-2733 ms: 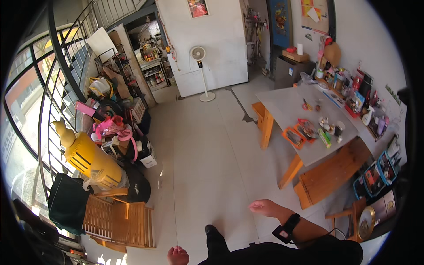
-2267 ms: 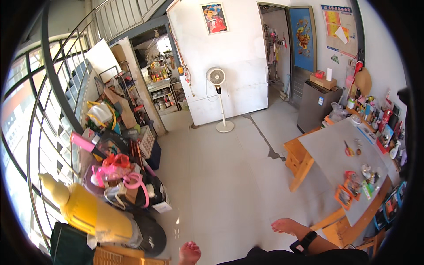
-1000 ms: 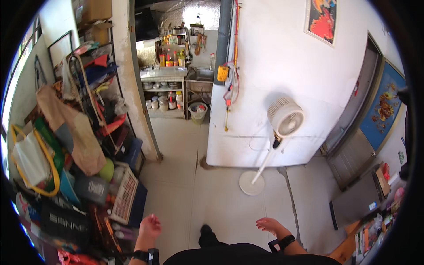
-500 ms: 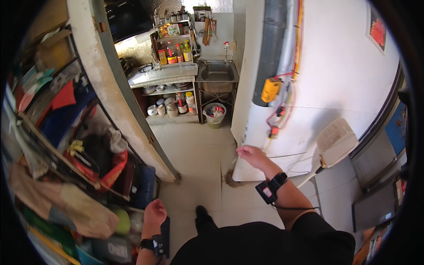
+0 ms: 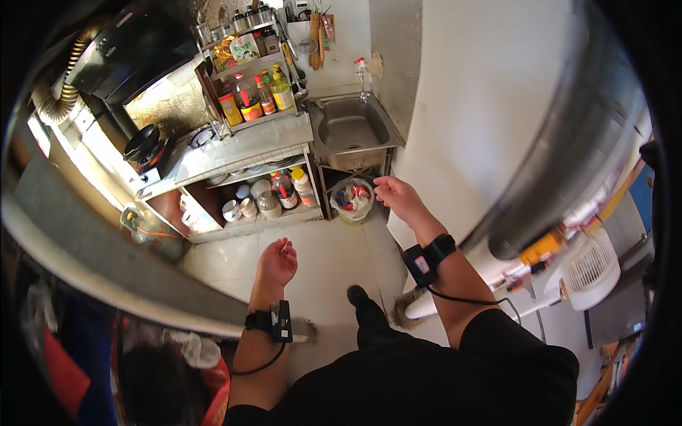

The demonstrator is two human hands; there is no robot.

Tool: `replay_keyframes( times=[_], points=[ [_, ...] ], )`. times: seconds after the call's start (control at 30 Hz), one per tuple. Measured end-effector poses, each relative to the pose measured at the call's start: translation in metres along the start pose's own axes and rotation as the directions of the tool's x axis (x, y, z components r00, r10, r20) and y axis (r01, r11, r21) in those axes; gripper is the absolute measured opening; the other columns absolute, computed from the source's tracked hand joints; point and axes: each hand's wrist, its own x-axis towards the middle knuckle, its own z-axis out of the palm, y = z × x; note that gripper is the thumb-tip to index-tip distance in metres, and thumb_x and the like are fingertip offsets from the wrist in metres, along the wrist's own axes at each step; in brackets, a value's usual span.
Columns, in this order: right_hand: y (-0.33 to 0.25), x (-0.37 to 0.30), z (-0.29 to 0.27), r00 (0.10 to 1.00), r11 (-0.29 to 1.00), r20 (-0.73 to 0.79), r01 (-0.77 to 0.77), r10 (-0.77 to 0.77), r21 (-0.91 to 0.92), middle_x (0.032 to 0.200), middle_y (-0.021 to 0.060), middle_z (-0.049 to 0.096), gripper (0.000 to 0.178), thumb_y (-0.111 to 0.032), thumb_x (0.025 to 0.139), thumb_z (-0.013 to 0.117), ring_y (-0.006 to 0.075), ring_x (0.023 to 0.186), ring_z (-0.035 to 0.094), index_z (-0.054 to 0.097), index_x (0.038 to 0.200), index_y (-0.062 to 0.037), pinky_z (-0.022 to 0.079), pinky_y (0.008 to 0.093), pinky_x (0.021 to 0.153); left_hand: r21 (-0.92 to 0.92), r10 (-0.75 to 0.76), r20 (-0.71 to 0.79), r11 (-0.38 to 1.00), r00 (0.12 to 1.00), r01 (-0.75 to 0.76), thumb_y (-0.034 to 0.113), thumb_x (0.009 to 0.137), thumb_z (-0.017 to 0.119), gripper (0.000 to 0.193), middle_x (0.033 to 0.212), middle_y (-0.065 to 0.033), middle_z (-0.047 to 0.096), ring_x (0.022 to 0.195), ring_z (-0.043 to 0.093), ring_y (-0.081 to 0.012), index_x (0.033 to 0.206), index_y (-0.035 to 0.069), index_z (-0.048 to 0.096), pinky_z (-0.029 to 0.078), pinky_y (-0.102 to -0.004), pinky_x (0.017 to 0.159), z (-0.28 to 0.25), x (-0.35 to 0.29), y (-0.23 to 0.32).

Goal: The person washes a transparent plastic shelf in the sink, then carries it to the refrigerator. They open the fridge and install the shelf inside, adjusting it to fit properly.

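Observation:
My left hand (image 5: pixel 277 261) hangs over the floor below the cabinet. Its fingers are loosely curled and apart, with nothing seen in them. Ahead and to the right, my right hand (image 5: pixel 399 197) is held in the air, fingers loosely bent and thumb apart, likewise without any object. In the picture it lies just beside the lined waste bin (image 5: pixel 353 202), which stands under the steel sink (image 5: pixel 353 128); no contact shows. Both wrists carry strapped black devices with cables.
A counter (image 5: pixel 234 156) bears a spice rack (image 5: pixel 245 71) of bottles; jars (image 5: pixel 268 204) fill its lower shelf. A black pan (image 5: pixel 142 142) sits at the left, near a gas cylinder (image 5: pixel 153 234). The door frame (image 5: pixel 121 266) and a white wall (image 5: pixel 476 106) flank me.
I have walked forward into the doorway; the sink, counter and bin are nearer. My left hand has risen toward the middle, and my right hand has moved slightly up.

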Motion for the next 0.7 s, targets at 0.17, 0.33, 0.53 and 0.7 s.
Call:
replay_keyframes(
  times=[0.17, 0.33, 0.53, 0.7],
  points=[
    [0.059, 0.164, 0.015, 0.994, 0.993, -0.114, 0.013, 0.001, 0.121, 0.089, 0.0057, 0.061, 0.032, -0.019, 0.084, 0.055, 0.0116, 0.076, 0.058, 0.054, 0.109, 0.0001, 0.046, 0.0247, 0.069, 0.015, 0.006, -0.043, 1.000, 0.999, -0.006, 0.014, 0.085, 0.050, 0.007, 0.078, 0.0001, 0.057, 0.064, 0.055, -0.0091, 0.085, 0.008, 0.052, 0.042, -0.0194, 0.048, 0.002, 0.146, 0.085],
    [0.132, 0.315, 0.007, 0.951, 0.994, -0.301, 0.036, -0.066, -0.104, 0.094, 0.0120, 0.064, 0.028, -0.018, 0.083, 0.057, 0.0188, 0.088, 0.062, 0.056, 0.108, -0.0042, 0.047, 0.0283, 0.076, -0.076, -0.038, -0.196, 0.997, 0.980, 0.023, 0.017, 0.087, 0.050, 0.012, 0.079, -0.0022, 0.057, 0.067, 0.056, -0.0129, 0.084, 0.007, 0.053, 0.045, -0.0189, 0.052, -0.002, 0.273, 0.170],
    [0.190, 0.440, 0.027, 0.953, 0.977, -0.227, -0.180, 0.203, 0.116, 0.094, 0.0068, 0.062, 0.028, -0.016, 0.084, 0.057, 0.0124, 0.085, 0.058, 0.055, 0.108, -0.0011, 0.045, 0.0245, 0.078, -0.114, 0.073, -0.247, 0.988, 0.966, -0.104, 0.022, 0.085, 0.056, 0.019, 0.083, -0.0058, 0.059, 0.075, 0.058, -0.0168, 0.086, 0.003, 0.054, 0.047, -0.0206, 0.055, 0.010, 0.373, 0.257],
    [0.207, 0.518, 0.078, 0.983, 0.991, -0.125, -0.127, 0.131, 0.042, 0.096, 0.0094, 0.062, 0.035, -0.018, 0.084, 0.058, 0.0163, 0.087, 0.059, 0.053, 0.114, -0.0028, 0.046, 0.0265, 0.078, -0.043, 0.142, -0.520, 0.980, 0.842, -0.192, 0.040, 0.075, 0.068, 0.065, 0.117, -0.0146, 0.044, 0.097, 0.052, -0.0276, 0.118, 0.004, 0.036, 0.049, -0.0341, 0.072, 0.040, 0.439, 0.294]
  ],
)
